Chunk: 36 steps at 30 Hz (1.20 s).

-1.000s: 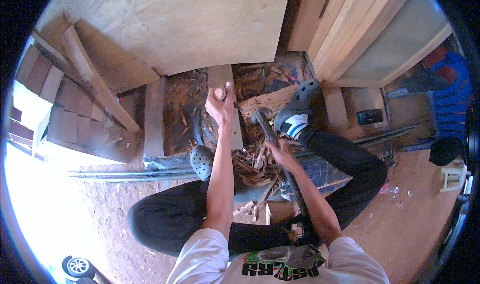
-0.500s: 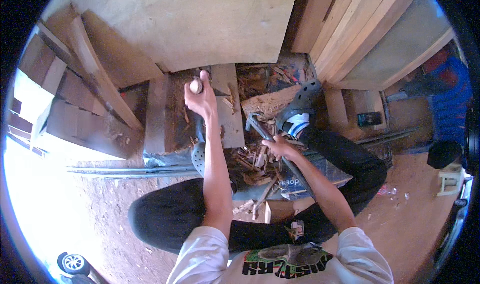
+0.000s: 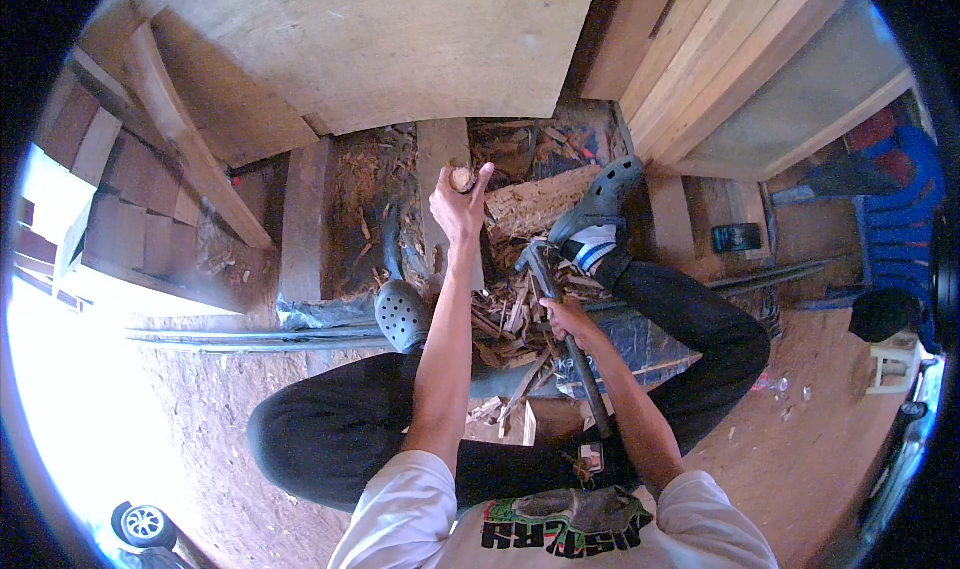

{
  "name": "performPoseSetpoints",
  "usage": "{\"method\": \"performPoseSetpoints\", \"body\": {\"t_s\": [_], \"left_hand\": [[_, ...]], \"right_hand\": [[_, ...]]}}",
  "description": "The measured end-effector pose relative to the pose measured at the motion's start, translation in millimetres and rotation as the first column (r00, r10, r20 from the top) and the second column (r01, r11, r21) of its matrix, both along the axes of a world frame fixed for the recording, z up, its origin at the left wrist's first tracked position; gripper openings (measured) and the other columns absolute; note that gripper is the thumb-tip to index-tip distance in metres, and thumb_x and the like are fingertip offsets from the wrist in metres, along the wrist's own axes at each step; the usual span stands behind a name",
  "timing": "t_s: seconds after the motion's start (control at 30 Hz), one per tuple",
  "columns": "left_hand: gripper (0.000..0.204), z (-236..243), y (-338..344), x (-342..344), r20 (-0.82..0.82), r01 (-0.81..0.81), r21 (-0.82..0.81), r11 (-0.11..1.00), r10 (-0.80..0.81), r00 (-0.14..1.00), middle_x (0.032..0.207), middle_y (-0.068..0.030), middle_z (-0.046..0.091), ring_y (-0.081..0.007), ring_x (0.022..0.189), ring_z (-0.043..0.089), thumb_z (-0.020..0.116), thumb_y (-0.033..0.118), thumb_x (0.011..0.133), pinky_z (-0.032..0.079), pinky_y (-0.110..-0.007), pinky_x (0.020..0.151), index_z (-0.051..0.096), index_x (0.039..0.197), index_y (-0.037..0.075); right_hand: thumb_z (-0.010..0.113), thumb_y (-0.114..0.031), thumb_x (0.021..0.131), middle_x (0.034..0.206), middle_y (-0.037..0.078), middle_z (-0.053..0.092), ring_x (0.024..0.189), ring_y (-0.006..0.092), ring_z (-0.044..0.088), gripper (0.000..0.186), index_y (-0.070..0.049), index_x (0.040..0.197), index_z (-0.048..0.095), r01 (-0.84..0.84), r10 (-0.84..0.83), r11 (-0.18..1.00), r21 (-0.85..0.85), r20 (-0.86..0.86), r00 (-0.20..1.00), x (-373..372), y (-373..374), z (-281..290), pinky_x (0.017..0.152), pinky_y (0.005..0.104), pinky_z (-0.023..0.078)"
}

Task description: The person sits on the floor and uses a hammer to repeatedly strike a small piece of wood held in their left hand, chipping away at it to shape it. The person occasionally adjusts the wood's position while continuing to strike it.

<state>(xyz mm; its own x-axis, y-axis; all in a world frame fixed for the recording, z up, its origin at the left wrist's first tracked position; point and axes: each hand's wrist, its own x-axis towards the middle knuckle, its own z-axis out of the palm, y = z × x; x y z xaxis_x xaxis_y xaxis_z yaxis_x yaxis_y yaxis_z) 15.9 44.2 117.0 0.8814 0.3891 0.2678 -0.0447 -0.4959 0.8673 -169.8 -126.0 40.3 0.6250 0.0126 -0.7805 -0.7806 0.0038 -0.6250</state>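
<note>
Since half a second ago, the left hand (image 3: pixel 457 212) has moved rightward, above the plank (image 3: pixel 442 151), its fingers curled around a round pale-ended piece (image 3: pixel 461 179). The right hand (image 3: pixel 568 321) has its fingers wrapped around the hammer (image 3: pixel 546 279), whose head is near the right shoe (image 3: pixel 608 191).

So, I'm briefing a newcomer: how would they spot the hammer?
From the white shirt at the bottom, follow the right forearm to the right hand. It grips the hammer: a long dark handle with a crosswise head, unlike the loose brown wood scraps nearby.
</note>
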Motion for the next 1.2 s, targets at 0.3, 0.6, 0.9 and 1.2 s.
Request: {"method": "performPoseSetpoints", "body": {"t_s": [0.3, 0.6, 0.9, 1.2], "left_hand": [[0.054, 2, -2, -3, -0.026, 0.268, 0.085, 0.96, -0.267, 0.963, 0.066, -0.017, 0.061, -0.037, 0.066, 0.061, 0.073, 0.052, 0.068, 0.047, -0.042, 0.06, 0.057, 0.08, 0.002], [0.05, 5, -10, -8, -0.069, 0.34, 0.114, 0.933, -0.334, 0.94, 0.068, -0.0158, 0.062, -0.0377, 0.066, 0.061, 0.071, 0.05, 0.07, 0.046, -0.045, 0.058, 0.055, 0.078, 0.004], [0.049, 6, -14, -8, 0.011, 0.284, 0.152, 0.947, -0.289, 0.957, 0.064, -0.015, 0.061, -0.0361, 0.062, 0.06, 0.072, 0.05, 0.071, 0.047, -0.042, 0.058, 0.056, 0.079, 0.004], [0.053, 2, -11, -9, -0.058, 0.293, 0.098, 0.951, -0.288, 0.956, 0.065, -0.0166, 0.06, -0.0382, 0.064, 0.06, 0.07, 0.053, 0.07, 0.046, -0.044, 0.058, 0.054, 0.077, 0.003]], "right_hand": [[0.061, -0.032, 0.082, 0.049, -0.005, 0.035, 0.038, 0.0068, 0.036, 0.027, -0.009, 0.074, 0.049, -0.011, 0.011, 1.0, -0.003, -0.028, 1.0, -10, 7, 15, 0.035, 0.0228, 0.029], [0.061, -0.031, 0.082, 0.051, -0.005, 0.037, 0.038, 0.0065, 0.036, 0.028, -0.011, 0.072, 0.045, 0.014, -0.013, 0.999, 0.053, -0.01, 1.0, -8, 1, 14, 0.035, 0.0226, 0.029], [0.065, -0.025, 0.081, 0.054, -0.005, 0.04, 0.041, 0.0054, 0.038, 0.026, -0.011, 0.072, 0.046, 0.052, -0.052, 0.996, 0.075, -0.005, 0.999, -11, -4, 1, 0.034, 0.0217, 0.028], [0.075, -0.027, 0.074, 0.056, -0.004, 0.044, 0.042, 0.0068, 0.04, 0.031, -0.01, 0.075, 0.048, -0.001, -0.002, 0.997, 0.076, 0.048, 0.999, -12, -5, 6, 0.036, 0.0225, 0.033]]}}
